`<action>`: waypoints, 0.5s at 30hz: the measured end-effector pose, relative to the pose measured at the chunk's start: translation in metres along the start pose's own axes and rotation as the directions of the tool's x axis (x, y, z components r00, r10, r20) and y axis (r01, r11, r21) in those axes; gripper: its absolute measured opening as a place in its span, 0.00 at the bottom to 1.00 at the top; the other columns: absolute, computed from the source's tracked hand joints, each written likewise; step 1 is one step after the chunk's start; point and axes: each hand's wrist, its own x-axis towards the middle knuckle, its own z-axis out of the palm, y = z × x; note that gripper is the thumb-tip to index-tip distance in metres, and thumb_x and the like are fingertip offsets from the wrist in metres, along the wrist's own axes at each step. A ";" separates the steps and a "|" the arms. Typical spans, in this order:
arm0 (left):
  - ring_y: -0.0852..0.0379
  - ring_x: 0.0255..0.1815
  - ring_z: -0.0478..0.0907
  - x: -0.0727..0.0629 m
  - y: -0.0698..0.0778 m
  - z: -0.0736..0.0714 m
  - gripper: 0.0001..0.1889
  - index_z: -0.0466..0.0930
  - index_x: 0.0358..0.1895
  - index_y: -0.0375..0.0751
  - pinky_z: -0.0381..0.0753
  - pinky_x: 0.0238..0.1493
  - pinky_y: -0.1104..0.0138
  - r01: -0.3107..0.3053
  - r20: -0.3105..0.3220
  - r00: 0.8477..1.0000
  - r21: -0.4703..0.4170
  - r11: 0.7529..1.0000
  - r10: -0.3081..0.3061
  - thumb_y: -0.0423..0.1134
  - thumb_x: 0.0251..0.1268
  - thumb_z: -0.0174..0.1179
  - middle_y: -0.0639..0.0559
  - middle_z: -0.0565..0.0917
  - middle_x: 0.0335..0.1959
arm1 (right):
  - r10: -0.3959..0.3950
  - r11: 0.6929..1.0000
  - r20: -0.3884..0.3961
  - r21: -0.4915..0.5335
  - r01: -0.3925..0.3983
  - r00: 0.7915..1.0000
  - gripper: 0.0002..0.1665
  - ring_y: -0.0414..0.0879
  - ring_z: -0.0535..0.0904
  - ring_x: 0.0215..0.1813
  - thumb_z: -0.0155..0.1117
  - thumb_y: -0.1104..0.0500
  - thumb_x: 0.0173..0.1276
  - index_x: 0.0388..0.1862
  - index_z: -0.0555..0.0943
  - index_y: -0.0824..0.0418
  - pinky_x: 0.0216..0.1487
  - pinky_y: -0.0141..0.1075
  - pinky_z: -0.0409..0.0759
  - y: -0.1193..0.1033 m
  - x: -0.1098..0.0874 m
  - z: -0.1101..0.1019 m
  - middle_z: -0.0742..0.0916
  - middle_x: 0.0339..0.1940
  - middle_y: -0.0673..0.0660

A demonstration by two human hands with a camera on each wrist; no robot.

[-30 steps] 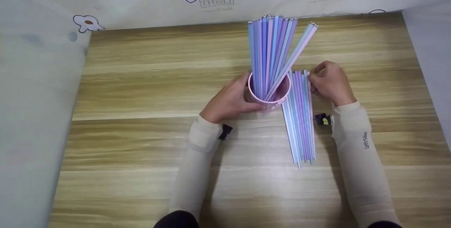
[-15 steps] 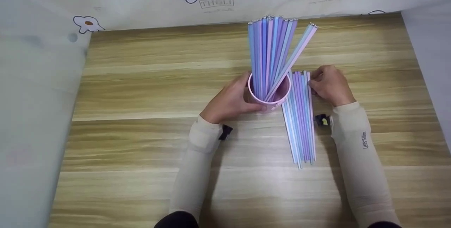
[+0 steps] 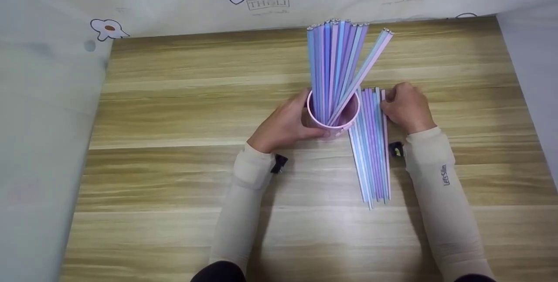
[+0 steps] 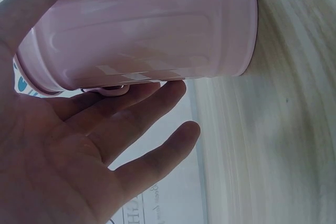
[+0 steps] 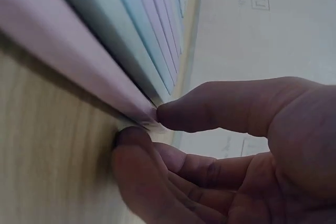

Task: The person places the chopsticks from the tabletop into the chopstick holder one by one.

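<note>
The left hand (image 3: 285, 120) grips the cup (image 4: 147, 30), likely to steady it. Right of the cup, the right hand (image 3: 407, 107) pinches the outer stick (image 5: 68, 43), perhaps easiest to reach.

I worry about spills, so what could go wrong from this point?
1. The round, glossy pink cup might tip if the left hand lets go: its bundle of long pastel sticks rises well above the rim.
2. The pair of thin blue and pink sticks leans away from that bundle and could slip sideways.
3. The right hand touches the outermost thin pink stick; lifting it might disturb the pale stick close beside it.
</note>
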 end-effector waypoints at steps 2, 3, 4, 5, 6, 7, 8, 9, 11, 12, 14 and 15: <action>0.62 0.67 0.67 0.000 0.000 0.000 0.52 0.56 0.76 0.44 0.63 0.69 0.70 -0.004 -0.002 1.000 0.001 1.000 0.004 0.46 0.50 0.78 0.52 0.70 0.69 | -0.013 1.000 -0.013 -0.012 0.013 1.000 0.13 0.47 0.71 0.19 0.60 0.65 0.63 0.19 0.79 0.69 0.18 0.36 0.67 -0.001 -0.001 0.002 0.78 0.17 0.59; 0.62 0.67 0.67 -0.001 -0.001 0.000 0.51 0.56 0.76 0.44 0.63 0.69 0.70 -0.008 -0.003 1.000 0.005 1.000 0.008 0.46 0.50 0.78 0.52 0.70 0.69 | -0.017 1.000 -0.015 -0.017 0.017 1.000 0.16 0.45 0.68 0.17 0.60 0.65 0.63 0.15 0.77 0.66 0.16 0.35 0.64 -0.002 -0.001 0.003 0.75 0.13 0.56; 0.62 0.67 0.68 -0.001 -0.001 0.000 0.51 0.56 0.76 0.43 0.63 0.69 0.70 -0.009 -0.003 1.000 0.011 1.000 0.009 0.47 0.51 0.78 0.52 0.71 0.69 | -0.022 0.999 -0.018 -0.024 0.021 1.000 0.18 0.44 0.66 0.16 0.60 0.65 0.62 0.12 0.73 0.63 0.15 0.34 0.62 -0.002 -0.001 0.003 0.73 0.11 0.53; 0.62 0.67 0.68 -0.001 -0.001 0.000 0.51 0.57 0.76 0.43 0.63 0.69 0.70 -0.011 -0.002 1.000 0.015 1.000 0.011 0.47 0.51 0.78 0.51 0.71 0.69 | -0.024 0.999 -0.020 -0.034 0.023 1.000 0.21 0.43 0.64 0.15 0.60 0.65 0.62 0.10 0.70 0.60 0.15 0.34 0.60 -0.002 -0.001 0.004 0.70 0.09 0.52; 0.62 0.67 0.68 -0.001 -0.001 0.000 0.51 0.57 0.76 0.43 0.63 0.69 0.70 -0.011 -0.002 1.000 0.017 1.000 0.011 0.47 0.51 0.78 0.51 0.71 0.68 | -0.021 0.999 -0.022 -0.032 0.020 1.000 0.21 0.43 0.65 0.14 0.60 0.65 0.62 0.09 0.70 0.60 0.14 0.34 0.61 -0.002 -0.001 0.004 0.71 0.09 0.51; 0.61 0.67 0.67 -0.001 -0.001 0.000 0.51 0.57 0.76 0.43 0.63 0.69 0.70 -0.011 -0.001 1.000 0.020 1.000 0.011 0.47 0.51 0.78 0.51 0.71 0.68 | -0.017 0.999 -0.023 -0.032 0.017 1.000 0.21 0.43 0.66 0.14 0.61 0.65 0.63 0.10 0.71 0.60 0.14 0.34 0.62 -0.002 -0.002 0.004 0.72 0.09 0.52; 0.61 0.67 0.67 -0.001 -0.001 0.000 0.51 0.57 0.76 0.43 0.63 0.69 0.70 -0.011 0.000 1.000 0.022 1.000 0.011 0.48 0.51 0.78 0.51 0.71 0.68 | -0.015 0.999 -0.022 -0.034 0.014 1.000 0.21 0.43 0.67 0.14 0.61 0.64 0.63 0.10 0.71 0.60 0.14 0.34 0.62 -0.002 -0.002 0.004 0.73 0.09 0.52; 0.61 0.67 0.67 -0.001 -0.001 0.000 0.51 0.57 0.75 0.43 0.63 0.69 0.70 -0.011 0.000 1.000 0.022 1.000 0.011 0.47 0.51 0.78 0.51 0.71 0.68 | -0.011 0.999 -0.021 -0.037 0.011 1.000 0.20 0.44 0.68 0.15 0.61 0.64 0.63 0.11 0.71 0.61 0.14 0.35 0.63 -0.002 -0.002 0.005 0.73 0.10 0.53; 0.61 0.67 0.67 -0.001 -0.001 0.000 0.51 0.56 0.76 0.43 0.63 0.69 0.70 -0.009 0.001 1.000 0.015 1.000 0.009 0.47 0.50 0.78 0.51 0.70 0.69 | -0.007 0.999 -0.023 -0.040 0.006 1.000 0.19 0.45 0.69 0.15 0.62 0.64 0.63 0.12 0.72 0.62 0.15 0.35 0.64 -0.002 -0.002 0.005 0.75 0.11 0.54; 0.61 0.67 0.67 -0.001 -0.001 0.000 0.51 0.56 0.76 0.43 0.63 0.69 0.70 -0.008 0.000 1.000 0.010 1.000 0.008 0.47 0.50 0.78 0.52 0.70 0.69 | -0.003 0.999 -0.025 -0.040 0.002 1.000 0.19 0.45 0.69 0.15 0.62 0.64 0.62 0.12 0.72 0.62 0.15 0.35 0.65 -0.002 -0.002 0.005 0.75 0.11 0.55; 0.61 0.67 0.67 -0.001 -0.001 0.001 0.52 0.56 0.76 0.44 0.63 0.70 0.69 -0.008 -0.002 1.000 -0.002 1.000 0.008 0.46 0.50 0.78 0.52 0.70 0.69 | 0.006 1.000 -0.021 -0.029 -0.007 1.000 0.19 0.45 0.70 0.15 0.62 0.63 0.63 0.12 0.73 0.62 0.15 0.35 0.65 -0.002 -0.001 0.005 0.75 0.11 0.54; 0.61 0.68 0.67 -0.001 -0.001 0.001 0.52 0.55 0.76 0.44 0.63 0.70 0.69 -0.007 -0.002 1.000 -0.006 1.000 0.007 0.46 0.50 0.78 0.52 0.70 0.70 | 0.010 1.000 -0.022 -0.026 -0.011 1.000 0.19 0.45 0.70 0.15 0.62 0.63 0.63 0.12 0.73 0.62 0.15 0.35 0.65 -0.002 -0.001 0.004 0.75 0.11 0.54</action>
